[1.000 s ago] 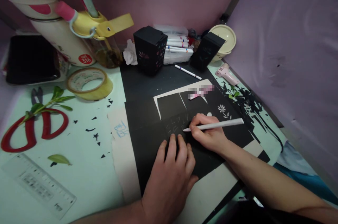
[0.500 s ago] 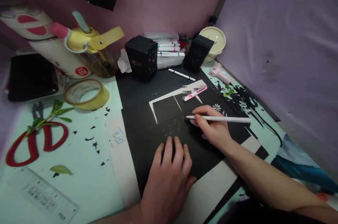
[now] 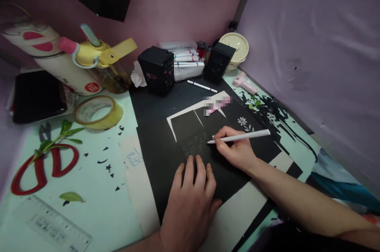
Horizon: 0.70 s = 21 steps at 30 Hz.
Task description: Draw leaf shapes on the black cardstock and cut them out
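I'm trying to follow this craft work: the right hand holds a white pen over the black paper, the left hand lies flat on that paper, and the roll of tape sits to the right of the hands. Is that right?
Not quite. The roll of tape lies to the left of the hands, near the red scissors, as the head view shows. The rest holds: the right hand holds the white pen over the black paper, and the left hand lies flat on it.

White pen point(image 3: 240, 137), black paper point(image 3: 166, 157), red scissors point(image 3: 41, 167).

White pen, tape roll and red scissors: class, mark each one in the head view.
white pen point(image 3: 240, 137), head view, middle of its barrel.
tape roll point(image 3: 114, 115), head view, outer wall of the ring.
red scissors point(image 3: 40, 169), head view, on a red handle loop.
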### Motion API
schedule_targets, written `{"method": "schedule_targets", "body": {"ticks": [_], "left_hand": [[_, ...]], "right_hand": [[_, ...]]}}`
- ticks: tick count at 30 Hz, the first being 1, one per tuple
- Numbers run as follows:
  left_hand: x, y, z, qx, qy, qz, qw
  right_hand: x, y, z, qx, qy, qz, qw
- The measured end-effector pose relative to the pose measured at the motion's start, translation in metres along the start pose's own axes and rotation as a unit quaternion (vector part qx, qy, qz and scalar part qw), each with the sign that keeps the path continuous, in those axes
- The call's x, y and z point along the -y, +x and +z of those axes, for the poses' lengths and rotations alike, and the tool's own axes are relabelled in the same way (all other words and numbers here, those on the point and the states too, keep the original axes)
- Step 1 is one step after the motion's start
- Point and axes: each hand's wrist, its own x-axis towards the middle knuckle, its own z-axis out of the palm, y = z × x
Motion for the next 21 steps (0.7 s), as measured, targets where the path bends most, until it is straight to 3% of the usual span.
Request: {"method": "schedule_targets", "body": {"ticks": [7,21], "left_hand": [[0.0002,0.0001,0.0018,-0.012,0.002,0.004,1.000],[-0.0007,-0.0015,0.0033,-0.014,-0.003,0.005,1.000]], "right_hand": [[0.0022,-0.0004,0.0012,0.011,-0.016,-0.038,0.999],[-0.0002,-0.0004,0.0015,0.002,-0.025,-0.043,0.999]]}}
